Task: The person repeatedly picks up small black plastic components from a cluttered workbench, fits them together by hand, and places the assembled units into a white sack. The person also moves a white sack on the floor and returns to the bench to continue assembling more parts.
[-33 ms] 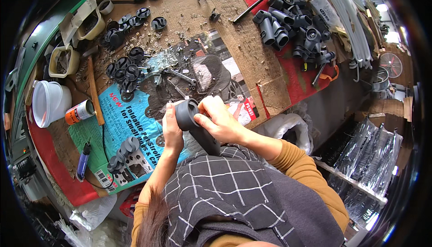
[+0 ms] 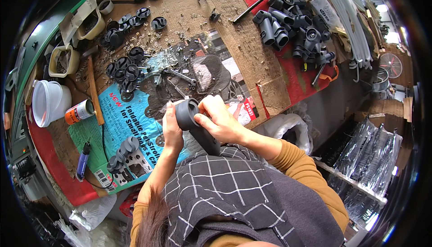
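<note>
Both hands hold a dark grey plastic tube fitting [image 2: 185, 115] close to my lap, above the near edge of the bench. It has a round ring end, and a tubular stem slants down to the right. My left hand [image 2: 171, 127] is closed round the ring's left side, thumb up. From the right, my right hand [image 2: 220, 121] presses finger and thumb to the ring's rim; whether it pinches anything small there is hidden. Just beyond lie a wrench [image 2: 181, 75] and scattered small screws [image 2: 180, 51]. Several black round caps [image 2: 128, 74] are heaped to their left.
Flattened printed cardboard [image 2: 121, 125] covers the bench. Along the left are a hammer [image 2: 93, 89], white tub [image 2: 51, 103], can [image 2: 80, 112], cutter knife [image 2: 83, 161] and yellowish containers [image 2: 64, 61]. Similar black fittings [image 2: 292, 20] pile at far right. Wrapped parts [image 2: 364, 161] stand lower right.
</note>
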`<state>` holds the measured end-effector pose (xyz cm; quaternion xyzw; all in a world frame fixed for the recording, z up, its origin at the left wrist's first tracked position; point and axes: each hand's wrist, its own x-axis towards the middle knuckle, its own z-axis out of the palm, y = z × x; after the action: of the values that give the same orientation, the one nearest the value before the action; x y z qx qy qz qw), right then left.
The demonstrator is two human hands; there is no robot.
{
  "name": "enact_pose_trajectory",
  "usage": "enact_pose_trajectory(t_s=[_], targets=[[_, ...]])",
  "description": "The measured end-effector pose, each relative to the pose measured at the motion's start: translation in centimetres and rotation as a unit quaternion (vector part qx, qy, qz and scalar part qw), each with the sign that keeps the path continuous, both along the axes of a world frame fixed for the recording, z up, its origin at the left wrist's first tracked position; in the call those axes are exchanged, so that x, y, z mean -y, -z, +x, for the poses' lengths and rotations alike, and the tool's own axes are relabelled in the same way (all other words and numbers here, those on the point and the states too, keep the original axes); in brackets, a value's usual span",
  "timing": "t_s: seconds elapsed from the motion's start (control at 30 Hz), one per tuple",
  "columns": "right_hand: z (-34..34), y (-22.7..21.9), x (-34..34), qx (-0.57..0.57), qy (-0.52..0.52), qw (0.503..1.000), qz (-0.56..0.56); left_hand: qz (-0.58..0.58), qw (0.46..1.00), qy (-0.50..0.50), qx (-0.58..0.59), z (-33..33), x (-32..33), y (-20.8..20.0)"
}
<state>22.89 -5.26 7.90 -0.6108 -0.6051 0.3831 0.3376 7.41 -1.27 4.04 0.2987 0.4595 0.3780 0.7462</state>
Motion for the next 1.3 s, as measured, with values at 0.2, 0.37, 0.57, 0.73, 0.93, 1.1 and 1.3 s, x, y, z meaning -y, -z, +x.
enact_pose_trajectory(t_s=[0.2,0.37,0.57,0.73,0.93,1.1,1.3], targets=[[0.7,0.5,-0.1,0.037,-0.002,0.999,0.007,-0.012,0.999,0.033,0.024,0.6,-0.5,1.5],[1.0,0.7,0.2,0.032,0.0,1.0,0.002,-0.063,0.996,0.049,0.044,1.1,-0.8,1.8],[1.8,0.4,0.7,0.07,0.004,0.996,0.049,-0.097,0.991,0.037,0.083,1.6,-0.7,0.7],[0.5,-0.2,2.4,-0.007,-0.017,0.996,-0.083,-0.116,0.986,-0.015,0.116,2.6,-1.9,1.1],[3.4,3.4,5.1,-0.062,0.086,0.992,-0.064,-0.204,0.967,0.148,0.044,5.2,-2.5,2.7],[10.8,9.6,4.6,0.204,0.285,0.928,-0.126,-0.109,0.982,0.139,-0.066,4.5,-1.9,3.9],[21.4,9.2,-6.1,0.324,0.361,0.87,0.087,-0.069,0.981,0.129,-0.124,1.5,-1.3,4.4]])
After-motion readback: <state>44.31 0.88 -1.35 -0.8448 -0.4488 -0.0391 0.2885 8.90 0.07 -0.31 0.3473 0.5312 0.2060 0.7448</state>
